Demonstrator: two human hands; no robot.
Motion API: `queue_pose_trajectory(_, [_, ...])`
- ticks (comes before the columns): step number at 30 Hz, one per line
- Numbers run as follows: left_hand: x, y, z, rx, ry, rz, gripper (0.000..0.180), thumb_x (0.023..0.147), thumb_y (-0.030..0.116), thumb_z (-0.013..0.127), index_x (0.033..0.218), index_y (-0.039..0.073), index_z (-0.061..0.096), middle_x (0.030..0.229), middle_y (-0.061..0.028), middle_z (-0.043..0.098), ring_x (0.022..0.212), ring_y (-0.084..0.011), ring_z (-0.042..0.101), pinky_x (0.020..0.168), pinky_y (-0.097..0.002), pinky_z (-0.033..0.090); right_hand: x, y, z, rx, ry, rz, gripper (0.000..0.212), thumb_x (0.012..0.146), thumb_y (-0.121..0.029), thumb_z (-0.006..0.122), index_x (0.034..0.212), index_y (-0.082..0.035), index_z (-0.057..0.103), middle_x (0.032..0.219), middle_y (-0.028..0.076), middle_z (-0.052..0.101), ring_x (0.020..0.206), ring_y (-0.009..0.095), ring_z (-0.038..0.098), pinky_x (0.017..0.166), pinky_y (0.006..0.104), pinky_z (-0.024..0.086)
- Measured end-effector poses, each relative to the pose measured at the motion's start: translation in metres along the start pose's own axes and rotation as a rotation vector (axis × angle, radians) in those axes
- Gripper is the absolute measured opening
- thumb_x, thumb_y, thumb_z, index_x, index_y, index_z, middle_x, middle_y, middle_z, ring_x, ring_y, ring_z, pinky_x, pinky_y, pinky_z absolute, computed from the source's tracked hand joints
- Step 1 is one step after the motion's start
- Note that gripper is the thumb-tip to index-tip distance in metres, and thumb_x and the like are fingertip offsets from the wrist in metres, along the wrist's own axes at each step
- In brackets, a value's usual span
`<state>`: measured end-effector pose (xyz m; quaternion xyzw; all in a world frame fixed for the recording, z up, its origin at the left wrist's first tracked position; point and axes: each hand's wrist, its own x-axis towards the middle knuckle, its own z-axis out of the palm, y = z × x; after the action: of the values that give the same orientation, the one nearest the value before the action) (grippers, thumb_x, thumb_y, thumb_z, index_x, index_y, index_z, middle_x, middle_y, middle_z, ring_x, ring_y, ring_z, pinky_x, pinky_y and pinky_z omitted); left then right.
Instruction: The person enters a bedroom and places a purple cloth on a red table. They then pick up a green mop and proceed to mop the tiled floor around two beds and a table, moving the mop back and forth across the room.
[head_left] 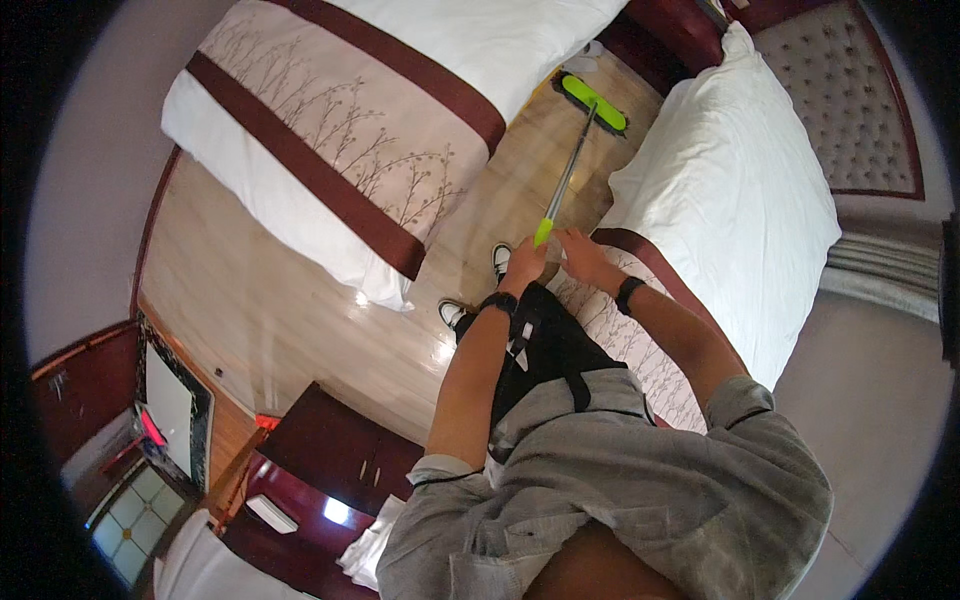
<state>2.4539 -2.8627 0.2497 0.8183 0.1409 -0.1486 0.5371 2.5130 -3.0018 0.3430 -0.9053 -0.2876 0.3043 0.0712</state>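
Observation:
A long-handled floor broom or mop (571, 172) stretches away from me across the floor between two beds. Its wide green head (592, 103) has a dark fringe and rests on the floor at the far end. A silver pole runs back to a bright green grip. My left hand (525, 264) is closed around the near end of this handle. Close beside the grip, my right hand (588, 261) has its fingers apart and partly bent; it does not appear to be wrapped round the pole. Dark bands circle both wrists.
A white bed (300, 165) with a brown-edged runner stands to the left, and another white bed (725, 190) borders the right. Pale objects lie by the far wall past the broom head. A dark red cabinet (325, 450) is at the lower left. My shoes (452, 312) stand on the wooden floor.

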Motion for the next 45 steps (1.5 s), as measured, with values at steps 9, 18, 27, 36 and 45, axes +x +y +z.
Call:
queue_pose_trajectory(9, [-0.249, -0.071, -0.162, -0.040, 0.279, -0.218, 0.037, 0.092, 0.034, 0.050, 0.107, 0.003, 0.064, 0.092, -0.0223, 0.065, 0.087, -0.0386, 0.063, 0.077, -0.0440, 0.050, -0.024, -0.187, 0.079, -0.143, 0.236, -0.674, 0.063, 0.072, -0.015, 0.069, 0.130, -0.013, 0.044, 0.128, 0.015, 0.048, 0.121, 0.037, 0.043, 0.096, 0.0477, 0.039])
queue_pose_trajectory(18, [-0.516, 0.047, -0.185, 0.057, 0.527, -0.725, 0.032, 0.091, 0.032, 0.056, 0.101, 0.005, 0.068, 0.075, -0.0192, 0.065, 0.068, -0.0337, 0.065, 0.064, -0.0407, 0.050, -0.092, -0.352, 0.147, -0.058, -0.685, -1.299, 0.030, 0.071, -0.034, 0.066, 0.081, -0.005, 0.065, 0.075, 0.016, 0.065, 0.073, 0.037, 0.062, 0.067, 0.0478, 0.050])
queue_pose_trajectory(27, [-0.482, 0.048, -0.194, 0.285, 0.631, -0.670, 0.033, 0.090, 0.030, 0.059, 0.094, -0.002, 0.069, 0.076, -0.0180, 0.067, 0.063, -0.0251, 0.065, 0.059, -0.0352, 0.049, -0.074, -0.342, 0.135, 0.020, -0.604, -1.215, 0.031, 0.071, -0.033, 0.064, 0.075, -0.003, 0.067, 0.075, 0.018, 0.066, 0.074, 0.038, 0.063, 0.067, 0.0475, 0.050])
queue_pose_trajectory(36, [-0.469, 0.080, -0.174, -0.153, 0.492, -0.773, 0.029, 0.090, 0.023, 0.060, 0.106, -0.001, 0.066, 0.071, -0.0049, 0.064, 0.050, -0.0085, 0.054, 0.045, -0.0249, 0.043, -0.092, -0.318, 0.111, -0.036, -0.565, -1.191, 0.025, 0.069, -0.026, 0.062, 0.076, -0.003, 0.069, 0.077, 0.019, 0.067, 0.075, 0.037, 0.065, 0.068, 0.0455, 0.051])
queue_pose_trajectory(45, [-0.450, 0.092, -0.144, -0.324, 0.494, -0.749, 0.031, 0.089, 0.024, 0.063, 0.109, 0.001, 0.065, 0.068, -0.0036, 0.062, 0.047, -0.0075, 0.052, 0.040, -0.0218, 0.038, -0.094, -0.285, 0.083, -0.142, -0.673, -1.114, 0.020, 0.063, -0.017, 0.060, 0.074, -0.003, 0.068, 0.072, 0.019, 0.065, 0.070, 0.036, 0.063, 0.064, 0.0448, 0.049])
